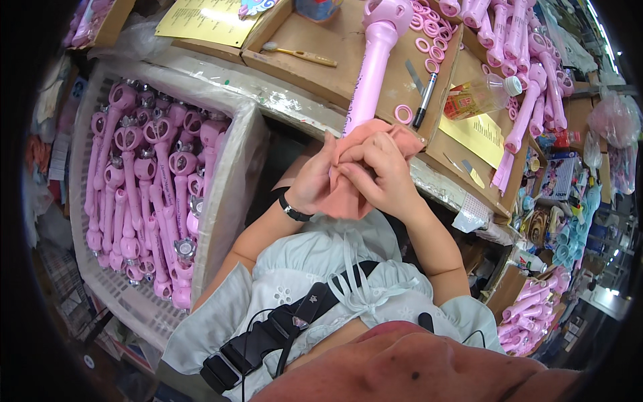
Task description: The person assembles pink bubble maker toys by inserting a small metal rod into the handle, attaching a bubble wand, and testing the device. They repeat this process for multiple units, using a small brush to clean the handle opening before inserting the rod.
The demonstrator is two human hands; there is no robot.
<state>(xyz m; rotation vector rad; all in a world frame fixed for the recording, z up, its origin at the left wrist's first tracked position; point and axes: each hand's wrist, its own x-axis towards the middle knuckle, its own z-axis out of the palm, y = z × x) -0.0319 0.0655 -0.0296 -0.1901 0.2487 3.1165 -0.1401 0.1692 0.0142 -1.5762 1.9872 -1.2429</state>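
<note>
A pink plastic toy wand [370,79] stretches away from me over the cardboard tray, its open round head at the far end and dark lettering along its shaft. My left hand [313,179], with a black band on the wrist, is closed around the near end of the wand and the salmon-coloured cloth [338,201]. Pressed against that same end, my right hand [383,171] pinches the cloth between bent fingers and thumb. Folds of cloth cover the wand's near end, so its tip is hidden.
At left, a white plastic crate [244,134] holds many pink wands. The cardboard tray [284,37] contains a toothbrush [299,55], pink rings [429,27], a marker [426,100] and a blade [414,76]. A bottle [479,97] lies on a yellow sheet [477,137]; more wands [529,100] are piled at right.
</note>
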